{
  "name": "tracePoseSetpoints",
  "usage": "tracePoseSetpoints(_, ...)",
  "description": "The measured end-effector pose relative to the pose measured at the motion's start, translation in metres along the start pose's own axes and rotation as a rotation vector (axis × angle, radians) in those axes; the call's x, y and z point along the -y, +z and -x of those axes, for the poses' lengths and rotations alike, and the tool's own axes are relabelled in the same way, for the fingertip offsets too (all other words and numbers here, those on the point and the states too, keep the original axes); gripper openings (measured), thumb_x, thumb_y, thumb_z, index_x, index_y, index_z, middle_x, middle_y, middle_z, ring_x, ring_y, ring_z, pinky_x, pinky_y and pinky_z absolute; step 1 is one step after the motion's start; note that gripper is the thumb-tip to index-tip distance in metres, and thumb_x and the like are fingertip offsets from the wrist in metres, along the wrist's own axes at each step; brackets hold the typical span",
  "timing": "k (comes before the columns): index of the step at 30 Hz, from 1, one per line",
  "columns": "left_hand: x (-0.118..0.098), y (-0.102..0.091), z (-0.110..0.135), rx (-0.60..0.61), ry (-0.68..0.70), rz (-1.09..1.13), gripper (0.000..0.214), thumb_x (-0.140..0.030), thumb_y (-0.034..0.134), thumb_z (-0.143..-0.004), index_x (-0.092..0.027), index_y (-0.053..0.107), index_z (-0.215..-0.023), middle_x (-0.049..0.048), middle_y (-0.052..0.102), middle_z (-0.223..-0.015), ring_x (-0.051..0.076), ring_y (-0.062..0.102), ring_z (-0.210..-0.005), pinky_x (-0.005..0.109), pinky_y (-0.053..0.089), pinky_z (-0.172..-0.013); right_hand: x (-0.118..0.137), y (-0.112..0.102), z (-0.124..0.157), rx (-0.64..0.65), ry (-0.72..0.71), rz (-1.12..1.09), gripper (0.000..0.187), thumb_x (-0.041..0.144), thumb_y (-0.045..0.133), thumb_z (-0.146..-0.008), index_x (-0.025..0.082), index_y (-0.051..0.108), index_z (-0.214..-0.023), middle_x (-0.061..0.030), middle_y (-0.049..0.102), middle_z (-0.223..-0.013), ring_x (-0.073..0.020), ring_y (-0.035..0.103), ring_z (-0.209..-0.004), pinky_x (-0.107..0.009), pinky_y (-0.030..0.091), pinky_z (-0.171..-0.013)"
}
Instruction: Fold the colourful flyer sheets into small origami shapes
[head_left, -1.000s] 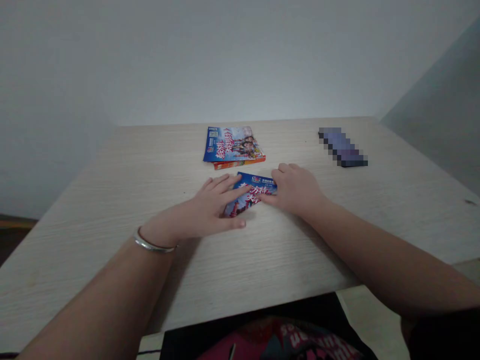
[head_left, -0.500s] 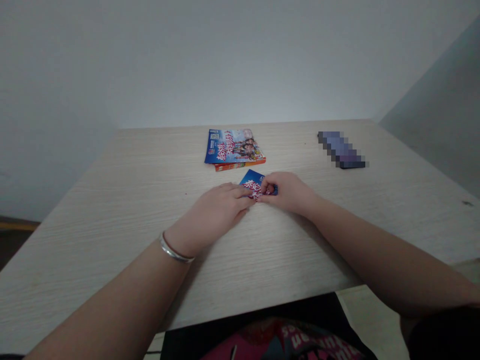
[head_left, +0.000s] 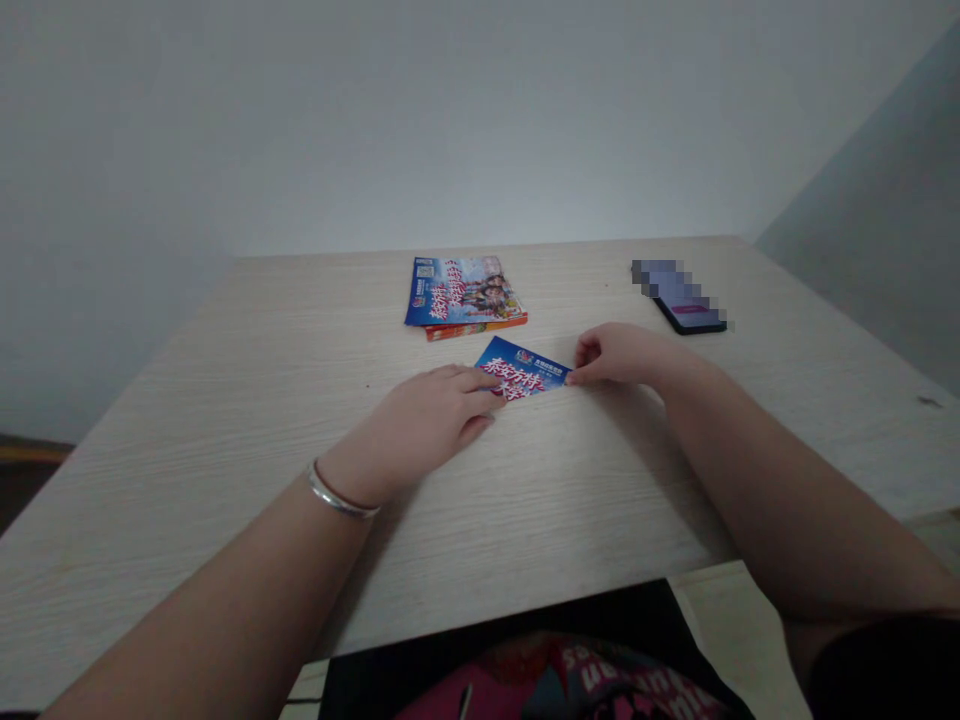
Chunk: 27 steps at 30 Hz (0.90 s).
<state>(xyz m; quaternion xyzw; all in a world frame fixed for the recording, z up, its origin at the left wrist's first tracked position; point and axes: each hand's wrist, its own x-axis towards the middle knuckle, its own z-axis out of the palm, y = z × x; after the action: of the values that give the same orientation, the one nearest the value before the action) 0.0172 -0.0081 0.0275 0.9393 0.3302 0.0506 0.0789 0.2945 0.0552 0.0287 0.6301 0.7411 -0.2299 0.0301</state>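
A folded blue leaflet [head_left: 523, 370] with white and red lettering lies flat on the table in front of me. My left hand [head_left: 442, 405], a silver bangle at its wrist, rests flat with its fingers stretched over the leaflet's left side. My right hand [head_left: 619, 355] is at the right corner, its fingers curled and pressed together, thumb tip touching the corner. A straight edge of the leaflet faces me between the two hands. Its left corner is hidden under my left fingers.
Beyond the leaflet lies a small stack of printed leaflets [head_left: 465, 290], blue on top with orange below. A phone [head_left: 690, 315], partly pixelated, lies at the back right. The pale wooden table [head_left: 247, 370] meets a wall [head_left: 480, 120] behind.
My right hand has slid right along the leaflet's near edge, from its middle to the right corner, uncovering more lettering. My left hand stays on the left side.
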Motion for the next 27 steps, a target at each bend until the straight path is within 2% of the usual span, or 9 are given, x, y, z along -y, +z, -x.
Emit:
tracePoseSetpoints(5,0.008,0.004,0.001,-0.010,0.028,0.010,0.032,-0.024,0.045,-0.102,-0.022,0.069,-0.124,0.0079,0.063,-0.138,0.022,0.060,-0.124,0.039,0.046,-0.108,-0.022,-0.007,-0.006,0.035,-0.021,-0.027,0.013,0.032,0.077,-0.071,0.021,0.071,-0.075,-0.0031,0.074,-0.075,-0.0195,0.065,-0.068,-0.032,0.044,-0.059)
tracePoseSetpoints(9,0.010,0.005,-0.001,-0.051,0.024,-0.030,0.027,-0.026,0.050,-0.100,-0.026,0.072,-0.115,0.0046,0.069,-0.130,0.023,0.061,-0.123,0.051,0.034,-0.115,-0.028,-0.007,-0.005,0.041,-0.089,-0.072,0.009,0.025,0.074,-0.071,0.022,0.072,-0.079,-0.0017,0.074,-0.074,-0.0186,0.066,-0.067,-0.031,0.047,-0.060)
tracePoseSetpoints(11,0.011,0.005,-0.003,-0.070,0.011,-0.058,0.024,-0.027,0.051,-0.100,-0.024,0.072,-0.110,0.0048,0.072,-0.121,0.023,0.063,-0.116,0.052,0.033,-0.114,-0.026,-0.005,-0.003,0.036,-0.125,-0.070,0.011,0.024,0.072,-0.073,0.022,0.073,-0.084,-0.0014,0.073,-0.074,-0.0178,0.065,-0.066,-0.030,0.047,-0.059)
tracePoseSetpoints(16,0.012,0.006,-0.007,-0.101,-0.018,-0.171,0.024,-0.026,0.049,-0.099,-0.017,0.071,-0.104,0.0080,0.074,-0.103,0.023,0.066,-0.096,0.043,0.047,-0.097,-0.006,0.003,0.007,-0.082,-0.249,-0.055,0.020,0.022,0.071,-0.075,0.021,0.075,-0.094,-0.0034,0.074,-0.084,-0.0186,0.066,-0.074,-0.030,0.049,-0.066)
tracePoseSetpoints(17,0.012,0.006,-0.007,-0.106,-0.018,-0.202,0.024,-0.026,0.049,-0.099,-0.017,0.070,-0.105,0.0085,0.074,-0.103,0.024,0.065,-0.096,0.042,0.048,-0.093,-0.001,0.007,0.008,-0.145,-0.315,-0.078,0.020,0.025,0.073,-0.076,0.021,0.074,-0.095,-0.0043,0.074,-0.089,-0.0195,0.067,-0.079,-0.030,0.050,-0.069)
tracePoseSetpoints(19,0.011,0.007,-0.009,-0.114,-0.009,-0.281,0.023,-0.025,0.049,-0.099,-0.017,0.070,-0.103,0.0092,0.074,-0.102,0.024,0.065,-0.093,0.041,0.049,-0.087,0.011,0.014,0.010,-0.254,-0.507,-0.061,0.020,0.028,0.073,-0.079,0.021,0.074,-0.098,-0.0053,0.075,-0.103,-0.0211,0.067,-0.097,-0.033,0.050,-0.086)
tracePoseSetpoints(22,0.005,0.007,-0.010,-0.110,-0.027,-0.396,0.020,-0.023,0.050,-0.098,-0.015,0.069,-0.095,0.0093,0.074,-0.093,0.024,0.066,-0.085,0.039,0.049,-0.078,0.026,0.025,0.014,-0.266,-0.698,0.059,0.029,0.035,0.075,-0.082,0.021,0.073,-0.107,-0.0069,0.075,-0.116,-0.0233,0.065,-0.108,-0.037,0.045,-0.098)
tracePoseSetpoints(24,0.001,0.007,-0.010,-0.133,-0.097,-0.407,0.020,-0.022,0.050,-0.097,-0.015,0.068,-0.094,0.0089,0.074,-0.086,0.024,0.067,-0.077,0.035,0.047,-0.068,0.035,0.029,0.015,-0.286,-0.726,0.134,0.024,0.033,0.070,-0.086,0.021,0.074,-0.107,-0.0076,0.075,-0.114,-0.0233,0.067,-0.106,-0.037,0.046,-0.096)
tracePoseSetpoints(27,-0.003,0.007,-0.009,-0.224,-0.243,-0.339,0.021,-0.025,0.049,-0.096,-0.016,0.067,-0.095,0.0083,0.074,-0.083,0.021,0.066,-0.068,0.031,0.039,-0.056,0.043,0.032,0.018,-0.364,-0.644,0.194,0.022,0.030,0.060,-0.092,0.023,0.075,-0.106,-0.0058,0.078,-0.104,-0.0223,0.070,-0.097,-0.035,0.046,-0.087)
